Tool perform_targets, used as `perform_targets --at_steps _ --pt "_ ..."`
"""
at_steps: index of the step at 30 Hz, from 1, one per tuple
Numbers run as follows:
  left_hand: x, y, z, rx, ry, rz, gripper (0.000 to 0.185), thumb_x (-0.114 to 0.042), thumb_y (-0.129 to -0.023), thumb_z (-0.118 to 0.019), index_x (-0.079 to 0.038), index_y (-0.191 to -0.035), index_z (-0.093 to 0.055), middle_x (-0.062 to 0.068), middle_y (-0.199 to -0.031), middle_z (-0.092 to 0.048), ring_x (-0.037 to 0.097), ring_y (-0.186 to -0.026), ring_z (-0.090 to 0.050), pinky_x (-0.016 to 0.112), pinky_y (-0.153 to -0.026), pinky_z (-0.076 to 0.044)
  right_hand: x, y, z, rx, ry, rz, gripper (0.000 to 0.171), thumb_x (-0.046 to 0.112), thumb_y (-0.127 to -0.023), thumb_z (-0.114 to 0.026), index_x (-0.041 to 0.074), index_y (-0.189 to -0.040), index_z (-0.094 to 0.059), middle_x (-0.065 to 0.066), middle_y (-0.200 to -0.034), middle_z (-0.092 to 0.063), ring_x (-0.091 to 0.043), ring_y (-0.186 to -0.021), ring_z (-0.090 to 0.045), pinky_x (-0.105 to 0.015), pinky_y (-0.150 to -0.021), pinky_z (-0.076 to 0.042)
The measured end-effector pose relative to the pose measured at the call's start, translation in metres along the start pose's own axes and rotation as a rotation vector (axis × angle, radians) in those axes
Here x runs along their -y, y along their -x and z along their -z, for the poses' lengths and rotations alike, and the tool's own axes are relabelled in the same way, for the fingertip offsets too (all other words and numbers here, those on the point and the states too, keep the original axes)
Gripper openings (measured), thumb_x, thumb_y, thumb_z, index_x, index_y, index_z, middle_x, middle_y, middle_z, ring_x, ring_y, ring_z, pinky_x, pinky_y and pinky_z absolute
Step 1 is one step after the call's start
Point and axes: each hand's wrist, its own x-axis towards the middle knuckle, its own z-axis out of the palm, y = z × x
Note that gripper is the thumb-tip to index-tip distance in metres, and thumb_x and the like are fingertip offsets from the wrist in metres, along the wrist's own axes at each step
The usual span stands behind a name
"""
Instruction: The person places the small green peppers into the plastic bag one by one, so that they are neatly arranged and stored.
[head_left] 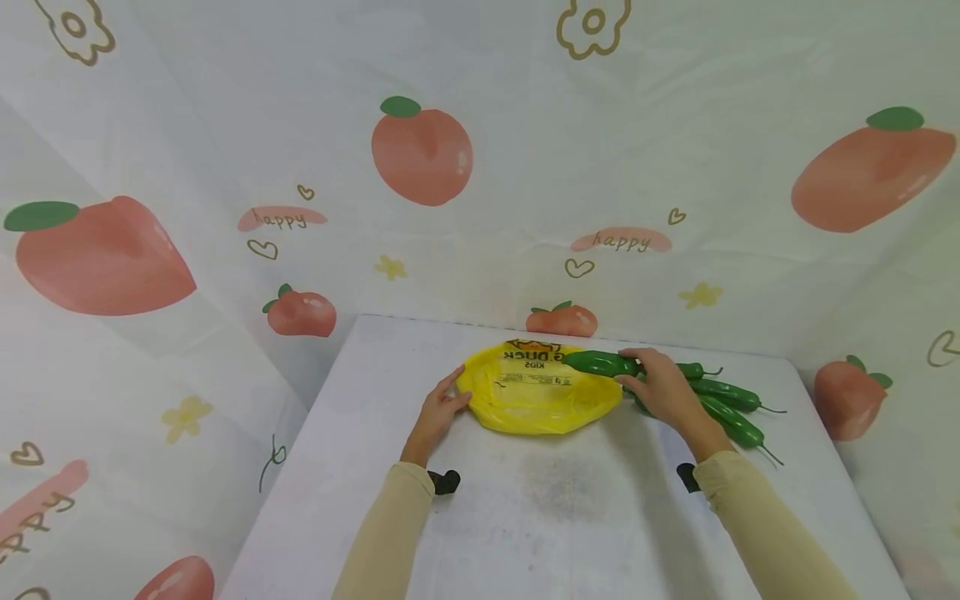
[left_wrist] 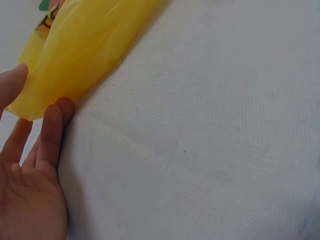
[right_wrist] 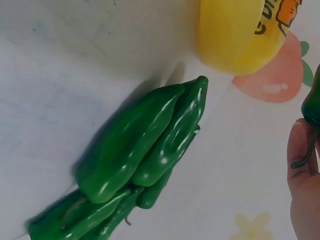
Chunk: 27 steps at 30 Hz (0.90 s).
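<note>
A yellow plastic bag [head_left: 555, 408] with dark duck-themed print is on the white table, its lettering partly reversed in the head view. At its left edge my left hand [head_left: 438, 412] holds the film between thumb and fingers; the left wrist view shows this hand [left_wrist: 35, 185] at a corner of the bag [left_wrist: 95, 45]. My right hand [head_left: 663, 392] grips a long green chili pepper [head_left: 600, 362], whose tip lies over the bag's right part. In the right wrist view, only part of the held chili pepper [right_wrist: 313, 102] shows, its stem against the hand [right_wrist: 305, 195].
Several more green chili peppers [head_left: 738, 425] lie piled right of the bag, under and beyond my right forearm; the right wrist view shows the pile [right_wrist: 135, 145] close. Behind the white table [head_left: 540, 533] hangs a white cloth [head_left: 495, 258] printed with fruit.
</note>
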Motion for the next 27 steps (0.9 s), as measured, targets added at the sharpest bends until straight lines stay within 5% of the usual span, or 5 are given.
perform_targets --at_steps 27 --pt "0.0 -0.001 -0.001 -0.012 0.003 0.009 0.054 -0.039 -0.086 -0.068 -0.058 -0.131 -0.043 -0.003 -0.067 -0.047 0.014 -0.061 -0.042 0.027 -0.06 -0.038 0.023 -0.041 -0.028 0.115 -0.031 -0.036 0.045 0.026 -0.088 -0.068 0.009 -0.128 -0.056 -0.013 -0.128 -0.056 -0.028 -0.105 -0.055 -0.047 -0.095 -0.048"
